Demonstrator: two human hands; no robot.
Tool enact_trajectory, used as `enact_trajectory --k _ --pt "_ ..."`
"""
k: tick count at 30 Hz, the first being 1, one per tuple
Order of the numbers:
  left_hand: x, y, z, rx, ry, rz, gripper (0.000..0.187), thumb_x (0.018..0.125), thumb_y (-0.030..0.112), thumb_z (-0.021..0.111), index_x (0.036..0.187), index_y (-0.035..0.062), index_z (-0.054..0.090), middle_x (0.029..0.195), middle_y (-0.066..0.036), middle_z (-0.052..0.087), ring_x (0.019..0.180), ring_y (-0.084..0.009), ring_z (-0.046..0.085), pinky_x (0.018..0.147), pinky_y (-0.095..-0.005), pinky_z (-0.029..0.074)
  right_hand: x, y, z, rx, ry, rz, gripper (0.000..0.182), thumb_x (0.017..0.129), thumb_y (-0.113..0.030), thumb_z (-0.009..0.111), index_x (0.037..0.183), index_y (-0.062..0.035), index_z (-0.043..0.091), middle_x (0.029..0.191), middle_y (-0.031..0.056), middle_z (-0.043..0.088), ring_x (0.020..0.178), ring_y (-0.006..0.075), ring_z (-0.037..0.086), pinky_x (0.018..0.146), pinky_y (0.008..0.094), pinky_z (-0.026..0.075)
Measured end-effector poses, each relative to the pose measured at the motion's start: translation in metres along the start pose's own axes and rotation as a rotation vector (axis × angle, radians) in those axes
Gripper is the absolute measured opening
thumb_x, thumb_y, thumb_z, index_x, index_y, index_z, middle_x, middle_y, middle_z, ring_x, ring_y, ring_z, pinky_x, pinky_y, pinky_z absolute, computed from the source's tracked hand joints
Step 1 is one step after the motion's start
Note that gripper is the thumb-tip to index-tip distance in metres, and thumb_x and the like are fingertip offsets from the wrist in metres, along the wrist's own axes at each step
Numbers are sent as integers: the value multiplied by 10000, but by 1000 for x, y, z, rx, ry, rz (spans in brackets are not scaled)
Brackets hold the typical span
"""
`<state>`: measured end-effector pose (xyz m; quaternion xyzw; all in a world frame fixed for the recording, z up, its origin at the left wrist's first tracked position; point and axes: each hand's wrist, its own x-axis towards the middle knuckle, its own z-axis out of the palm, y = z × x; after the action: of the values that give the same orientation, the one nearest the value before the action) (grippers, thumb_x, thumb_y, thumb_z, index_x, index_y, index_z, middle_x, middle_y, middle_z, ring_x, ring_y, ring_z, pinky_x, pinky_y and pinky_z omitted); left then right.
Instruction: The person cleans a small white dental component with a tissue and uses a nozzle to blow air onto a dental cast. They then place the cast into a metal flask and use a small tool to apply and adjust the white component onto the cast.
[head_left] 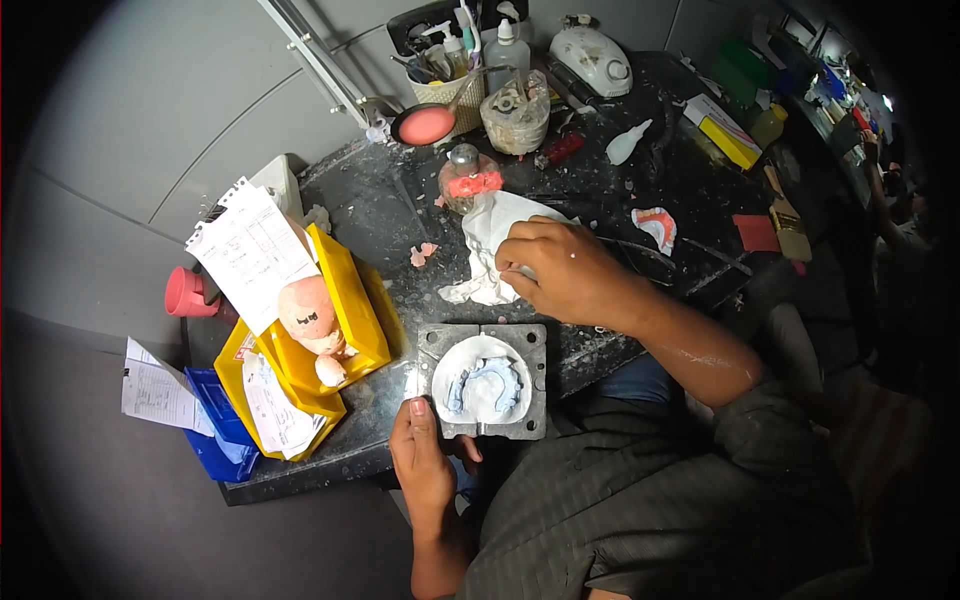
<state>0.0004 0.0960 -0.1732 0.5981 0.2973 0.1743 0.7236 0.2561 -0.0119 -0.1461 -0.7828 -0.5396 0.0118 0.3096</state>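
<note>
My left hand (422, 462) grips the near left corner of a grey metal dental flask half (537, 350), thumb on top. White plaster (450, 362) fills the flask's round middle, and a blue-grey horseshoe-shaped dental model (512, 384) is set in it. Beyond the flask, my right hand (555, 262) has its fingers closed on a crumpled white cloth (488, 228) lying on the bench. Its fingertips are partly hidden in the folds. Behind the cloth stands a round burner (466, 160) with a metal cap and pink wax around it.
Yellow bins (368, 315) at the left hold papers and a pink plaster model (306, 312). Behind are a pan of pink wax (425, 125), a basket of tools (440, 98) and a white machine (592, 60). A denture piece (656, 228) and a brush (788, 225) lie right.
</note>
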Motion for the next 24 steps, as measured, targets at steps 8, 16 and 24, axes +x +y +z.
enact_trajectory --k 8,16,24 --pt "-2 10 3 -43 21 -62 473 1113 403 384 979 -12 566 726 -118 638 490 -170 604 388 -262 450 -24 45 -61 -177 166 391 49 851 -60 715 853 -20 686 877 145 697 835 322 708 737 413 552" --pt "2 8 0 -7 -26 -51 546 1099 488 366 993 -11 558 727 -136 646 496 -182 623 382 -268 467 -48 41 -81 0 247 367 100 878 -65 729 915 21 694 869 135 685 822 272 710 719 361 550" --pt "0 18 -2 56 -105 -107 568 1083 547 353 1029 2 501 721 -154 654 495 -225 653 363 -270 457 -137 36 -145 639 -711 279 266 877 -209 810 1061 -24 757 877 36 750 689 25 597 596 197 430"
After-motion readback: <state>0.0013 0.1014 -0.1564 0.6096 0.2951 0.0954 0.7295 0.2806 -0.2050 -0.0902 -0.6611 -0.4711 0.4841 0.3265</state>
